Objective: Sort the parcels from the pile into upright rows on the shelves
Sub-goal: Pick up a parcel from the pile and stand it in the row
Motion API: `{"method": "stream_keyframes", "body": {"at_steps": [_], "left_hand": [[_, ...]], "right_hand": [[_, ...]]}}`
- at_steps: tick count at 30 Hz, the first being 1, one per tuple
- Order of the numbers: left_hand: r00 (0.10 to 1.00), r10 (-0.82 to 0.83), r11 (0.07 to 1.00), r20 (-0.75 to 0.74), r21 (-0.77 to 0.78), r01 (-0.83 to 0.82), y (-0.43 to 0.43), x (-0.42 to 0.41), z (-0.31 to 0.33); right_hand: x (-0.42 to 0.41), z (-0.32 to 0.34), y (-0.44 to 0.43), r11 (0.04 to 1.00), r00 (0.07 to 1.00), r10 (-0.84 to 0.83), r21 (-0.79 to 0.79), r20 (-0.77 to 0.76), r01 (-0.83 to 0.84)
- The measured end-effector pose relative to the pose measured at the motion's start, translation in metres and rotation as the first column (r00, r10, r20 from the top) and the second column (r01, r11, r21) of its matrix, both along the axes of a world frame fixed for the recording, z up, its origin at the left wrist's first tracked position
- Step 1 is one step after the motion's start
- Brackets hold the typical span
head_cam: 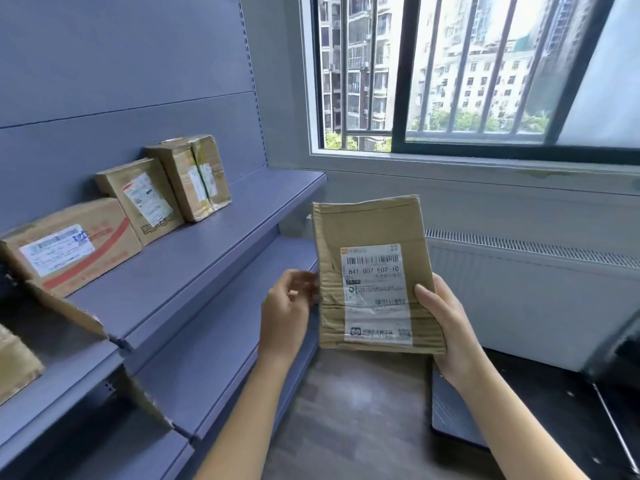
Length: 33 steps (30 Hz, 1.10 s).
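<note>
I hold a flat brown cardboard parcel (367,230) upright in front of me, its white shipping label facing me. My right hand (446,317) grips its lower right edge, thumb on the front. My left hand (287,306) is at the parcel's left edge with fingers curled, touching or nearly touching it. On the upper blue shelf (214,244) three brown parcels stand in a row: a large one with red tape (104,244) at the left, a middle one (114,185), and a taped one (176,168) at the right.
A lower blue shelf (221,341) runs below, with more cardboard (14,365) at its far left. A barred window (467,71) and a white radiator (536,296) fill the right wall. A dark flat object (450,414) and a chair leg (613,420) stand on the wooden floor.
</note>
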State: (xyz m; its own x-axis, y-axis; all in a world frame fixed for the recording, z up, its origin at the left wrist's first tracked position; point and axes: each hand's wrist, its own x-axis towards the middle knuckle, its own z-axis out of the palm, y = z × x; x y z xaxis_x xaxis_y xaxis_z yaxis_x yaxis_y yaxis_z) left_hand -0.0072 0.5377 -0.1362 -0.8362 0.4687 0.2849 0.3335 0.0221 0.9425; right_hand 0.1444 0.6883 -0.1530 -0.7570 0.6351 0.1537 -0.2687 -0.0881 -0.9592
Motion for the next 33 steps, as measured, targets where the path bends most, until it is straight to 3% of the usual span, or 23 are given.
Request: {"method": "stream_keyframes", "body": {"at_steps": [2,6,12,19,28,33], "left_hand": [[0.993,-0.003,0.992,-0.118,-0.127,-0.012,0.020,-0.025,-0.004],[0.965,-0.037,0.977,-0.258,-0.212,-0.020,0.060,-0.081,-0.005],[0.936,-0.100,0.956,-0.337,-0.294,-0.003,0.116,-0.166,0.000],[0.948,-0.144,0.946,-0.284,-0.320,0.047,0.149,-0.225,-0.011],[0.980,0.034,0.958,-0.196,-0.273,-0.088,0.200,-0.292,-0.018],[0.961,0.222,0.939,-0.164,-0.228,-0.256,0.250,-0.321,-0.026]], "right_hand": [[-0.020,-0.003,0.020,1.000,1.000,-0.020,-0.004,0.004,0.020],[-0.068,-0.006,0.054,0.997,0.997,-0.079,0.001,0.006,0.079],[-0.139,-0.002,0.095,0.992,0.992,-0.128,-0.016,-0.002,0.128],[-0.209,-0.006,0.135,0.994,0.994,-0.106,-0.030,0.022,0.107],[-0.310,-0.019,0.212,0.995,0.997,0.081,-0.053,-0.002,-0.081],[-0.365,-0.019,0.278,0.965,0.967,0.255,-0.059,-0.022,-0.256]]}}
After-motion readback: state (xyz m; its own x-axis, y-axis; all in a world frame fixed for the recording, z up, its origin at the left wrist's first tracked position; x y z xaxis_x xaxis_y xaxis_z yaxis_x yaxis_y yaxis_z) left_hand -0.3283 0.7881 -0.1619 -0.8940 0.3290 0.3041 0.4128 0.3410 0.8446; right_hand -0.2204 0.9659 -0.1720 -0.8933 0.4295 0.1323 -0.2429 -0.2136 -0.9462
